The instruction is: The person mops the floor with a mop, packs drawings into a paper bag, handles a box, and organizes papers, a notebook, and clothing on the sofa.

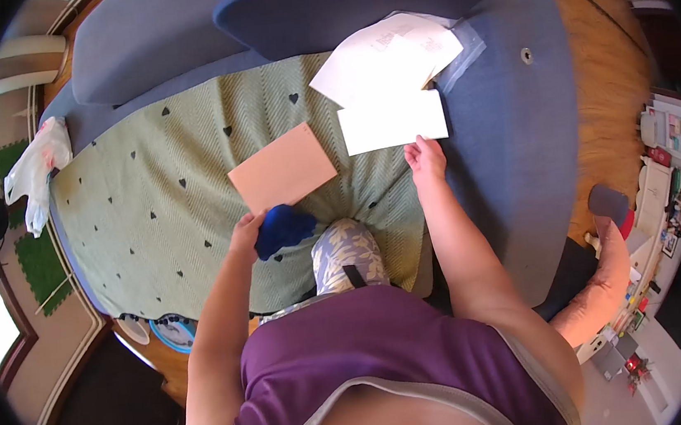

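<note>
My left hand (245, 232) is closed at the lower left corner of a flat brown paper sheet (283, 167), which may be an envelope or a card. A dark blue cloth (284, 231) lies against the fingers, just below the brown sheet. My right hand (425, 159) pinches the bottom edge of a white sheet of paper (394, 123), with the thumb and fingertips at its lower right part. Beyond that sheet, more white papers (375, 64) lie fanned out and overlapping, some with faint print. A clear plastic sleeve (466, 51) shows under their right side.
A green blanket with dark hearts (148, 199) covers much of the blue-grey sofa (509, 153). A dark blue cushion (352, 4) stands at the back. At the left end lies a white plastic bag (41, 169). A cluttered white cabinet (648, 213) is at the right.
</note>
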`<act>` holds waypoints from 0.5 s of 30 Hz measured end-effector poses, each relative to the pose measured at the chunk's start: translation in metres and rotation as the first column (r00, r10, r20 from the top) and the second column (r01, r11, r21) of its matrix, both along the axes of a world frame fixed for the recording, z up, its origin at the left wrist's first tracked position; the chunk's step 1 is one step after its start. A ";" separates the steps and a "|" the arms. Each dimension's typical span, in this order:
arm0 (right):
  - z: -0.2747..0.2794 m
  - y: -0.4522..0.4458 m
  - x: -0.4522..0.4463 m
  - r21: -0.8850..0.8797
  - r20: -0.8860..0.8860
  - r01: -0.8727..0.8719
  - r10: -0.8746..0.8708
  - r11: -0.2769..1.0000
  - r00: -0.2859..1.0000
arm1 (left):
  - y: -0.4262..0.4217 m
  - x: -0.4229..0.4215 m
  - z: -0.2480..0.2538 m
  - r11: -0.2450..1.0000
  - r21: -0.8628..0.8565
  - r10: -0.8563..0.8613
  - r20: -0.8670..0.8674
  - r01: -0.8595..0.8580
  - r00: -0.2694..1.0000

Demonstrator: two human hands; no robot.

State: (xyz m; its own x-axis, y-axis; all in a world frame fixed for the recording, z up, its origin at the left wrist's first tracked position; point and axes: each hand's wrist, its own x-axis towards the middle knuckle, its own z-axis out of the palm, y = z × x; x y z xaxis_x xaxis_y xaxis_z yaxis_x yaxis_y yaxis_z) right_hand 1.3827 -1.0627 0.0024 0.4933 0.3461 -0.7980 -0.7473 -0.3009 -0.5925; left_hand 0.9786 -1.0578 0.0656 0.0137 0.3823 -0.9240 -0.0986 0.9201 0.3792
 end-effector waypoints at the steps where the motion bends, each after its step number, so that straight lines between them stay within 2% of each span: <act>1: -0.001 0.012 0.004 0.005 0.055 -0.037 0.037 0.999 0.998 | 0.000 -0.005 -0.001 0.999 0.012 -0.030 -0.001 0.030 1.000; 5: 0.001 0.057 0.019 0.017 0.007 -0.155 0.155 0.988 0.988 | -0.003 -0.009 -0.003 0.997 0.044 -0.061 0.019 0.060 0.998; 7: 0.003 0.073 0.013 -0.132 0.196 -0.217 0.240 0.967 0.951 | -0.003 -0.008 -0.004 0.997 0.040 -0.061 0.045 0.059 0.997; 8: -0.017 0.076 0.017 -0.172 0.197 -0.251 0.282 0.953 0.939 | -0.003 -0.008 -0.004 0.998 0.025 -0.054 0.058 0.053 0.997; 9: -0.044 0.079 0.017 -0.140 0.258 -0.260 0.289 0.955 0.922 | -0.003 -0.007 -0.004 0.998 0.026 -0.060 0.061 0.058 0.996; 11: -0.031 0.085 0.011 -0.155 0.272 -0.279 0.313 0.948 0.910 | -0.002 -0.006 -0.004 0.998 0.022 -0.066 0.057 0.064 0.996; 12: -0.026 0.086 0.011 -0.153 0.272 -0.275 0.308 0.949 0.912 | -0.001 -0.006 -0.003 0.997 0.023 -0.070 0.057 0.069 0.996; 14: -0.017 0.089 0.016 0.118 0.477 -0.114 0.045 0.986 0.878 | 0.003 -0.004 0.004 0.997 0.022 -0.075 0.118 0.073 0.990; 15: -0.011 0.091 0.026 0.174 0.526 -0.082 -0.023 0.981 0.850 | 0.005 -0.006 0.002 0.997 0.026 -0.075 0.116 0.072 0.990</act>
